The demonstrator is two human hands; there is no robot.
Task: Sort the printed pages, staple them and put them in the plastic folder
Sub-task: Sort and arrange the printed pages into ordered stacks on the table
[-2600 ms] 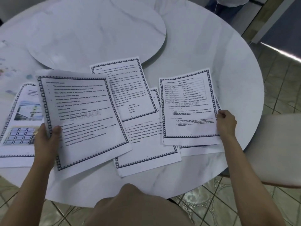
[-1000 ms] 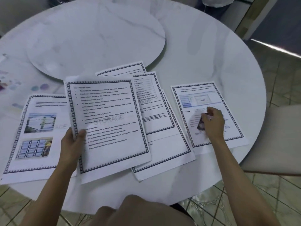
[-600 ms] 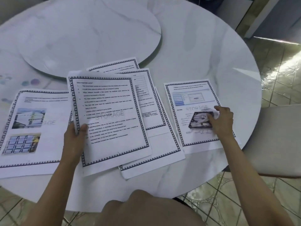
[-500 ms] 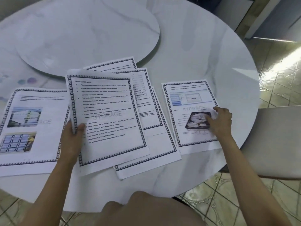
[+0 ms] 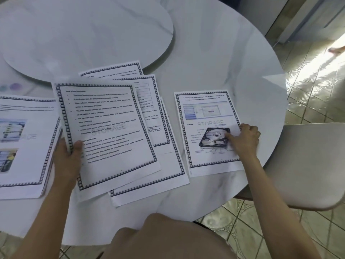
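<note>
Honestly, with the left hand (image 5: pixel 66 161) pinching one text page (image 5: pixel 110 131) and the right hand's (image 5: pixel 244 139) fingers (image 5: pixel 228 135) only pressing the hard-disk page (image 5: pixel 209 131) near the table's (image 5: pixel 214 53) right edge, that page may slide off.

Printed pages (image 5: pixel 164 139) crowd the desk's (image 5: pixel 214 53) near half. Its far side lies bare except for the raised round turntable (image 5: pixel 84 30). A chair (image 5: pixel 308 165) blocks the right edge.

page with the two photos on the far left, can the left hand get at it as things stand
Probably not right away: the left hand is gripping the text page, so it isn't free. The page with the two photos lies uncovered just beside it, within easy reach once the hand lets go.
</note>
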